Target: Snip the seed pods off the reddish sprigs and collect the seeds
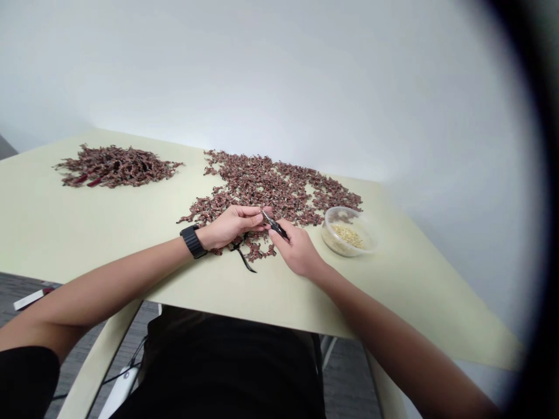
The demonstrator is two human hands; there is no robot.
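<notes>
My right hand [298, 247] is wrapped round a pair of small pliers [276, 226] with dark handles and bright metal tips. The tips point up and left, right at the fingertips of my left hand [233, 226]. Those fingers are pinched together; whatever sits between them is too small and too covered to make out. Beneath and behind both hands spreads a loose heap of small reddish-brown pieces [262, 185] with shiny specks. A second tool's black curved handle [245, 259] lies under my left hand, its other end hidden.
To the right, a clear round plastic tub [370, 249] holds many tiny gold-coloured bits [347, 235]. Another pile of brown pieces [117, 166] lies at the left of the pale yellow table [174, 279], which stands against a white wall [262, 70]. Cables and a white power strip [120, 390] are below.
</notes>
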